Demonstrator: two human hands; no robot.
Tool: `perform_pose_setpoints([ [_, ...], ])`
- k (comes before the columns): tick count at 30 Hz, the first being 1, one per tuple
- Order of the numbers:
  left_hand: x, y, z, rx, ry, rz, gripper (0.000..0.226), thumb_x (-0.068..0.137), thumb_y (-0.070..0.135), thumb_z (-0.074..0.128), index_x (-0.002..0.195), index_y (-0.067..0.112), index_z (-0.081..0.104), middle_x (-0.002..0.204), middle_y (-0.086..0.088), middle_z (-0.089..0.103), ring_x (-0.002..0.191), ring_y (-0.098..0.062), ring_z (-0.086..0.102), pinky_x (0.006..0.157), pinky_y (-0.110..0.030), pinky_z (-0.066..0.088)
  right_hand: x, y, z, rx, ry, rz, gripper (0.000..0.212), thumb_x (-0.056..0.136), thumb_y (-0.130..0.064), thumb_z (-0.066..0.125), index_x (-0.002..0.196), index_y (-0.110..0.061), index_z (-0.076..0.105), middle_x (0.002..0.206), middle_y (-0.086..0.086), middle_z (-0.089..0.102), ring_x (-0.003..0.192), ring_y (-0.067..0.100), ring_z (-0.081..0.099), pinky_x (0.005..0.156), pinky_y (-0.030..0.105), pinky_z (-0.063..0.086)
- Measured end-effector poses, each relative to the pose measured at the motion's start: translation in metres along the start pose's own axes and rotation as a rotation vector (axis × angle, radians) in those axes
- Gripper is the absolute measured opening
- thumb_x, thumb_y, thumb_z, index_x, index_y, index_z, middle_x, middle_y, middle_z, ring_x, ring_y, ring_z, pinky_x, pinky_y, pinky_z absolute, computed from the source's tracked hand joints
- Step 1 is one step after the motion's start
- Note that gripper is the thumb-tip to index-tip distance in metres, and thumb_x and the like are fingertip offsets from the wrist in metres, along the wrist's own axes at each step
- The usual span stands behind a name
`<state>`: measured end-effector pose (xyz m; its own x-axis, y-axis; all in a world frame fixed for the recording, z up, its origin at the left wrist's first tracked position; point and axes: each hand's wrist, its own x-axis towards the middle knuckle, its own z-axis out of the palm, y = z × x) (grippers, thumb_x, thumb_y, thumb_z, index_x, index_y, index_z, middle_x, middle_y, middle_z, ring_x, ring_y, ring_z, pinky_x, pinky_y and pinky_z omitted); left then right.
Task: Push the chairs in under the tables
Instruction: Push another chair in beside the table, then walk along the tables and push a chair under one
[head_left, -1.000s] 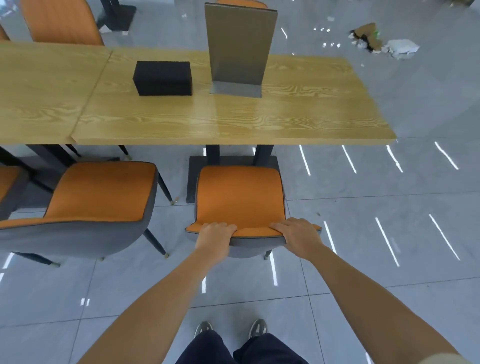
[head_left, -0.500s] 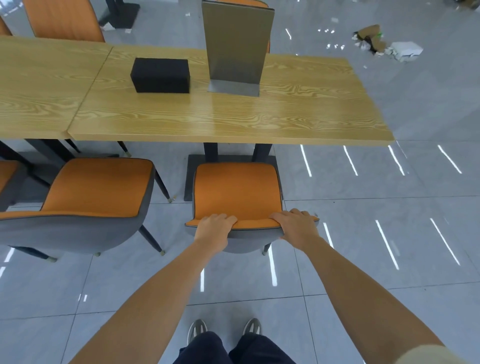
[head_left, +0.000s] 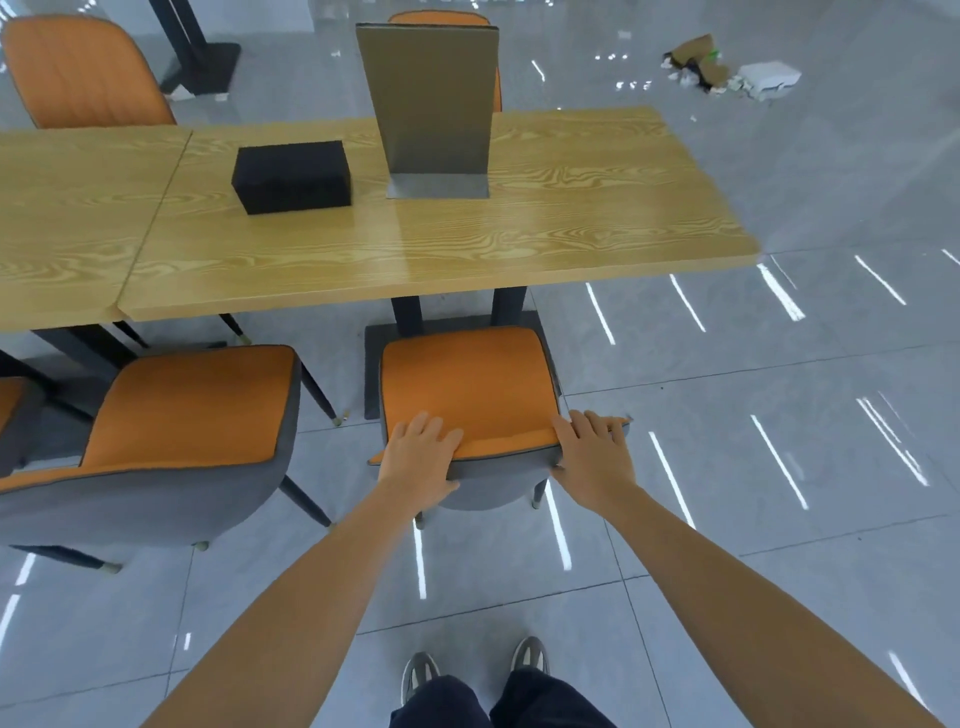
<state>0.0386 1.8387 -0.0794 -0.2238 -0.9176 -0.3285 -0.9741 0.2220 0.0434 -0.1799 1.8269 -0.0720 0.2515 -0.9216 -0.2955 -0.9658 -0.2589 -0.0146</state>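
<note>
The chair's (head_left: 467, 384) front legs are hidden beneath its seat, whose far edge sits just short of the table (head_left: 415, 249) rim. Both arms reach straight out. The left hand (head_left: 418, 462) wraps the backrest top, fingers over the orange side; the right hand (head_left: 592, 452) lies flatter, its grip looser on the corner.

Chair (head_left: 467, 384): orange seat, grey shell, upright at 12 o'clock, seat front just short of table (head_left: 571, 218) edge. Second chair (head_left: 192, 410) at 10 o'clock, angled, not under.
</note>
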Motion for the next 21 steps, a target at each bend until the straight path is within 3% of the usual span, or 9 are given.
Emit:
perform_pose_setpoints([
  [4, 0.003, 0.007, -0.01, -0.056, -0.017, 0.059, 0.069, 0.086, 0.053, 0.052, 0.143, 0.027, 0.023, 0.151, -0.003, 0.028, 0.143, -0.024, 0.017, 0.114, -0.043, 0.021, -0.012, 0.011, -0.003, 0.063, -0.026, 0.034, 0.063, 0.092, -0.036, 0.051, 0.143, -0.018, 0.019, 0.149, 0.005, 0.026, 0.141, 0.026, 0.018, 0.116, 0.05, 0.012],
  [9, 0.02, 0.04, -0.032, -0.05, 0.022, 0.151, 0.072, 0.088, 0.061, 0.04, 0.147, 0.028, 0.014, 0.157, -0.001, 0.018, 0.146, -0.023, 0.012, 0.117, -0.044, 0.018, -0.023, 0.044, -0.013, 0.178, -0.079, 0.11, 0.068, 0.093, -0.038, 0.049, 0.147, -0.022, 0.011, 0.156, 0.005, 0.013, 0.145, 0.026, 0.008, 0.118, 0.049, 0.008],
  [13, 0.042, 0.087, -0.047, -0.026, 0.08, 0.194, 0.069, 0.091, 0.06, 0.033, 0.148, 0.026, 0.011, 0.159, -0.003, 0.013, 0.147, -0.023, 0.008, 0.118, -0.043, 0.014, -0.036, 0.088, -0.021, 0.215, -0.068, 0.163, 0.076, 0.095, -0.044, 0.043, 0.149, -0.018, -0.005, 0.159, 0.009, -0.005, 0.147, 0.027, -0.003, 0.119, 0.045, 0.006],
  [21, 0.096, 0.2, -0.062, 0.007, 0.096, 0.253, 0.066, 0.095, 0.054, 0.027, 0.148, 0.026, 0.002, 0.16, -0.003, 0.001, 0.148, -0.022, -0.001, 0.119, -0.044, 0.008, -0.063, 0.208, -0.032, 0.238, 0.011, 0.256, 0.081, 0.096, -0.047, 0.038, 0.147, -0.013, -0.014, 0.158, 0.012, -0.016, 0.146, 0.029, -0.009, 0.119, 0.044, 0.004],
])
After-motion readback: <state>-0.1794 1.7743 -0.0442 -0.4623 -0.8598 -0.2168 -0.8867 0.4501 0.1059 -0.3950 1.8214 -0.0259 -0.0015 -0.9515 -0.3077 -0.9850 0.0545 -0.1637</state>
